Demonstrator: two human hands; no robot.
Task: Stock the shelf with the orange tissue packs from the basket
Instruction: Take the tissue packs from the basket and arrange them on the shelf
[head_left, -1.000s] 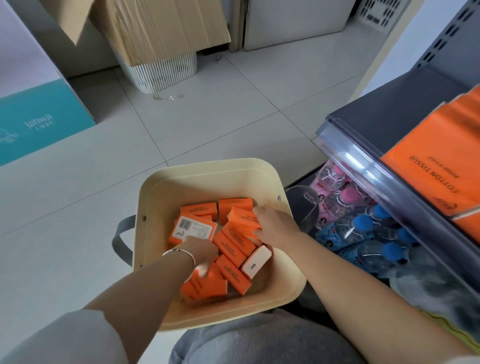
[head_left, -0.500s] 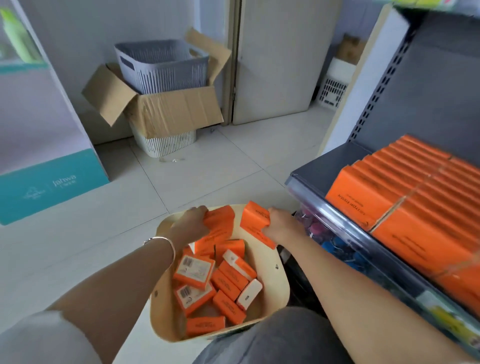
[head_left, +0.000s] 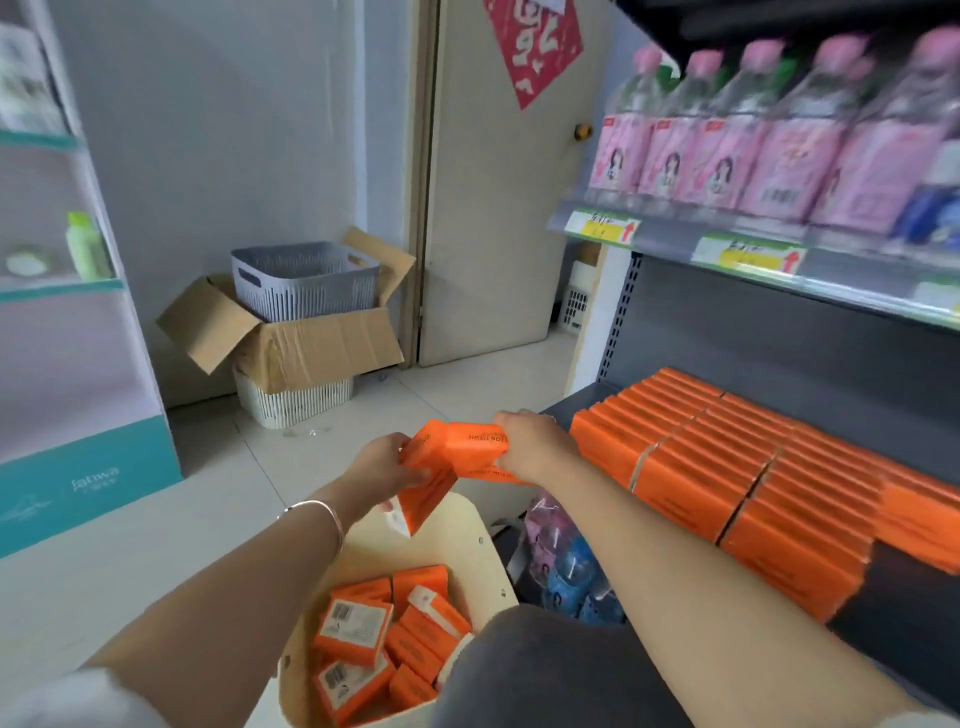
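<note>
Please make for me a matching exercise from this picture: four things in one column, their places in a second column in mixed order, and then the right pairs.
Things
1. grey slatted plastic basket
2. clear bottles with pink caps
3. red paper sign
4. loose orange tissue packs

Places
A. on the beige door
B. in the cream plastic basket
C. in the open cardboard box
D. on the upper shelf

Pairs: 1-C, 2-D, 3-A, 4-B
</note>
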